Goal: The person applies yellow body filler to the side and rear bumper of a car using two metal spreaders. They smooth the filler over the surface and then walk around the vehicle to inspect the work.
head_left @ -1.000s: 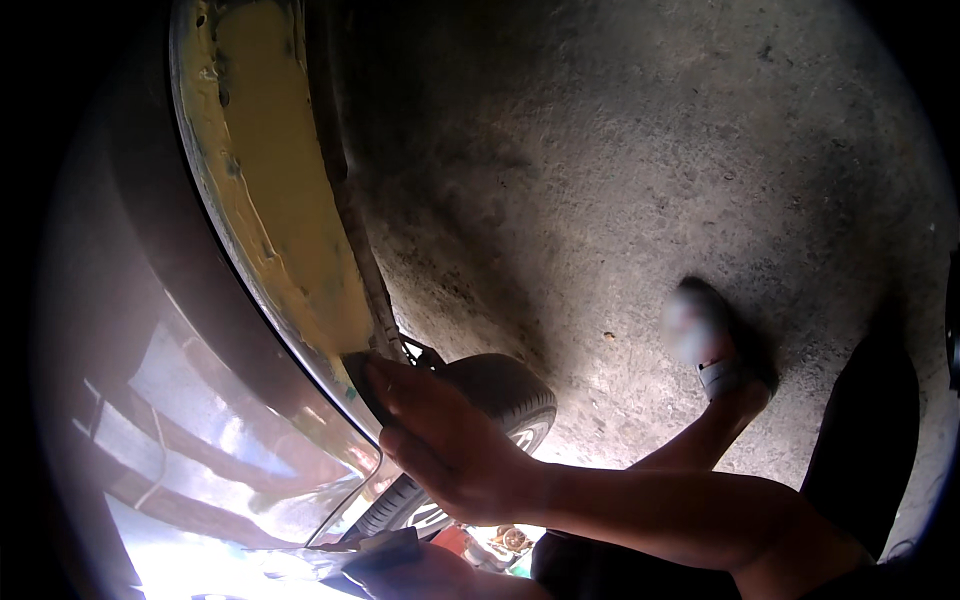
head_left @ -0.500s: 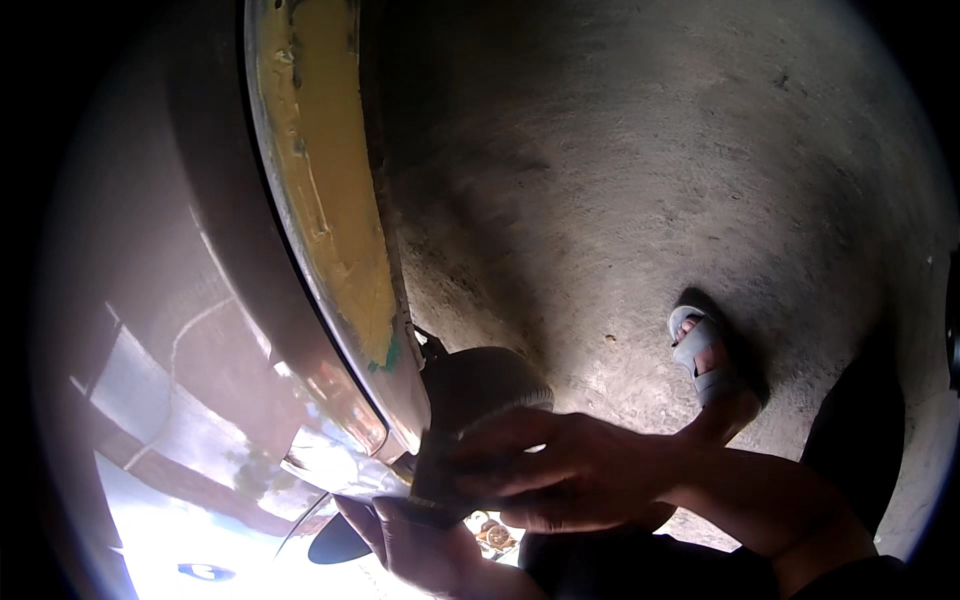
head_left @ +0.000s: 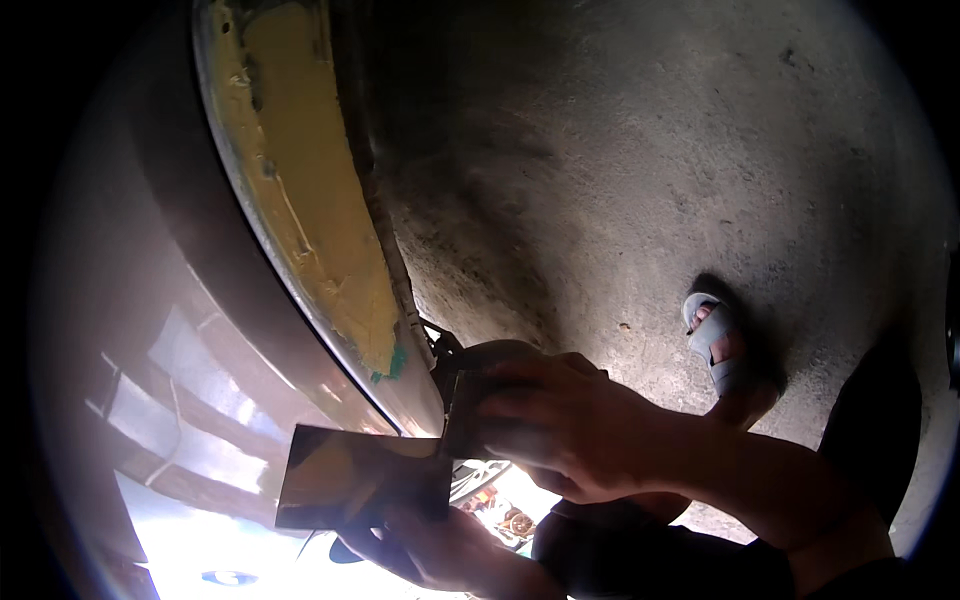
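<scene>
Mustard-yellow and paste-like, the yellow strip [head_left: 320, 200] runs lengthwise toward me, its long axis slanting from the far edge of view down to a near end bordered by a small green patch [head_left: 392, 365]. My right hand [head_left: 575, 430] is the nearer one, just past that end and to its right, fingers clenched round a thin dark blade [head_left: 457, 415] that stands almost edge-on, so the strip lies ahead and leftward from this grip. My left hand [head_left: 435, 550] sits farther beyond the strip's near end, grasping a dark flat sheet [head_left: 365, 478] by its lower side, the sheet's long side roughly crosswise to the strip; whether its yellowish tint is smear or reflection, I cannot tell. Blade and sheet appear to meet at the sheet's right edge, though the shadow hides whether they press together. Left of the strip, the glossy car body [head_left: 190, 240] curves away, bright with reflections; right of it spreads a rough grey concrete floor [head_left: 600, 180], with a foot in a grey sandal [head_left: 718, 335] well apart from the strip, and a dark tyre [head_left: 495, 352] shows just past its near end, partly behind my right hand.
</scene>
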`<state>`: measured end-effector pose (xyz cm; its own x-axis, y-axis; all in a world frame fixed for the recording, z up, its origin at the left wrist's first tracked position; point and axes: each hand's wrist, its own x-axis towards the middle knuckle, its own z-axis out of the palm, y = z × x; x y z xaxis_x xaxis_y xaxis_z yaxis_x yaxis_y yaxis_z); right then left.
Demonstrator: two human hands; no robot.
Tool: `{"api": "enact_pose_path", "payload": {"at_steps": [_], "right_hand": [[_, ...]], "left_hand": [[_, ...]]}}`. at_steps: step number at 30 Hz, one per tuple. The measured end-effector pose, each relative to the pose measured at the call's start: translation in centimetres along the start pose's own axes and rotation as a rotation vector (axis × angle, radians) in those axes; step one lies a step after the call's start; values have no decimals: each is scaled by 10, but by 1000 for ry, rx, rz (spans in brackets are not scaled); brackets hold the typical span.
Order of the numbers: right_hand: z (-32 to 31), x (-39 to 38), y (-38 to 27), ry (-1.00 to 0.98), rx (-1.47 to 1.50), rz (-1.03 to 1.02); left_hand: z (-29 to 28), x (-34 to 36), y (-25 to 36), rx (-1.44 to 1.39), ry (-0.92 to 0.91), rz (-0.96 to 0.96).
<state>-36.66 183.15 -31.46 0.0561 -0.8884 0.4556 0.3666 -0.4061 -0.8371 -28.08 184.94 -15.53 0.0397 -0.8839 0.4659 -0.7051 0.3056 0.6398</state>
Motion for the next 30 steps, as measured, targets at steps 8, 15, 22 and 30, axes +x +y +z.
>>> {"api": "enact_pose_path", "payload": {"at_steps": [8,15,22,30], "right_hand": [[6,40,61,107,1160,531],[7,77,69,56,990,507],[-3,77,65,-8,1196,588],[-7,46,73,44,1357,667]], "left_hand": [[20,9,-13,78,55,330],[19,19,-16,62,2,295],[18,24,-18,54,-14,284],[13,17,-16,-31,-18,257]]}}
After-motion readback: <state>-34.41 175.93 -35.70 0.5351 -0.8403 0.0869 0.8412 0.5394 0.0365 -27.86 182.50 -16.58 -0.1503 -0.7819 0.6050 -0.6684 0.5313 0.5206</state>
